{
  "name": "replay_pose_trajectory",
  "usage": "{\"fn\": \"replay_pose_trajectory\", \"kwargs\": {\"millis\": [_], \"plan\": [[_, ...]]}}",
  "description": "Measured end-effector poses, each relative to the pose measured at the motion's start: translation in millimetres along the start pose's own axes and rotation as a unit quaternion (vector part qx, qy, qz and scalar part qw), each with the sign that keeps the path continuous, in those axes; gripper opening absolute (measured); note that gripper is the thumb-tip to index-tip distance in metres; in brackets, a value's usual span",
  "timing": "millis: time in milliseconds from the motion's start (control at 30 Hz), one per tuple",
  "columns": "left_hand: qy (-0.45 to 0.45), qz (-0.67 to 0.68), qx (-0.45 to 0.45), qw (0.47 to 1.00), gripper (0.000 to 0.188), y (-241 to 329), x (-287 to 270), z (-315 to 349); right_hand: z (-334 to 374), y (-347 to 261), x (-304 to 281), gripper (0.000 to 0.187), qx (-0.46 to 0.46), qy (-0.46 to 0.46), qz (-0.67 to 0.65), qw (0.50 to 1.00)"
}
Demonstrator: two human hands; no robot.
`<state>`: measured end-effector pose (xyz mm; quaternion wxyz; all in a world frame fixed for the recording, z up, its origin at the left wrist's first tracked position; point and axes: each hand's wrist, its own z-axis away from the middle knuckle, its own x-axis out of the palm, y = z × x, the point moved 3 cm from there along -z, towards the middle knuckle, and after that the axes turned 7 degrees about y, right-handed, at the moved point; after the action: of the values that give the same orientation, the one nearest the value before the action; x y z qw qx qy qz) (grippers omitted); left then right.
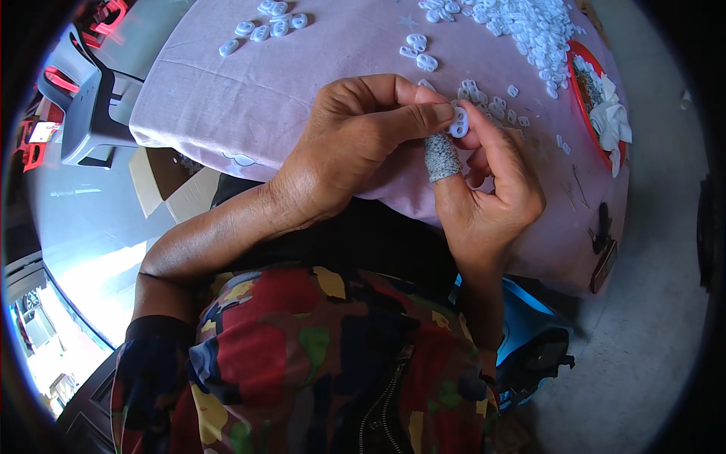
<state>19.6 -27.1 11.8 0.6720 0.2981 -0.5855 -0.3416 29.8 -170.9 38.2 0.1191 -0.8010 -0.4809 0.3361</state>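
A small white oval plastic piece with two holes [459,122] is held up over the near edge of the table. My left hand [355,140] pinches its upper left side between thumb and forefinger. From the other side, my right hand [491,178] grips it too, the forefinger along its right edge and the thumb just below it. A grey speckled sleeve [442,157] covers that thumb. Beyond my fingers lie several similar loose white pieces [476,94]. Whether anything smaller is tucked between the fingertips is hidden.
A large heap of white pieces [529,30] covers the table's far right, beside a red basin [578,57] with a white cloth. Small groups [280,29] lie far left. Dark tools [602,231] rest near the right edge. A cardboard box [151,181] and grey chair [87,106] stand left.
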Motion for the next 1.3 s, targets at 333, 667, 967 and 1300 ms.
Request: {"fn": "replay_pose_trajectory", "kwargs": {"millis": [333, 667, 967, 1300], "plan": [[-0.022, -0.054, -0.013, 0.998, 0.011, 1.4, -0.5, -2.4, -4.6, -1.3, -5.4, 0.036, -0.025, -0.030, 0.025, 0.999], [-0.039, -0.071, -0.019, 0.997, 0.012, 2.3, -1.5, -1.9, -3.2, 0.9, -5.9, 0.036, -0.039, -0.038, 0.036, 0.998], [-0.054, -0.113, -0.009, 0.992, 0.012, 2.9, -6.0, -3.2, -1.7, 3.3, -3.6, 0.038, -0.070, -0.017, 0.032, 0.997], [-0.053, -0.133, -0.013, 0.990, 0.015, 1.1, -5.6, -5.3, -2.1, 3.5, -6.1, 0.036, -0.069, -0.026, 0.035, 0.997]]}}
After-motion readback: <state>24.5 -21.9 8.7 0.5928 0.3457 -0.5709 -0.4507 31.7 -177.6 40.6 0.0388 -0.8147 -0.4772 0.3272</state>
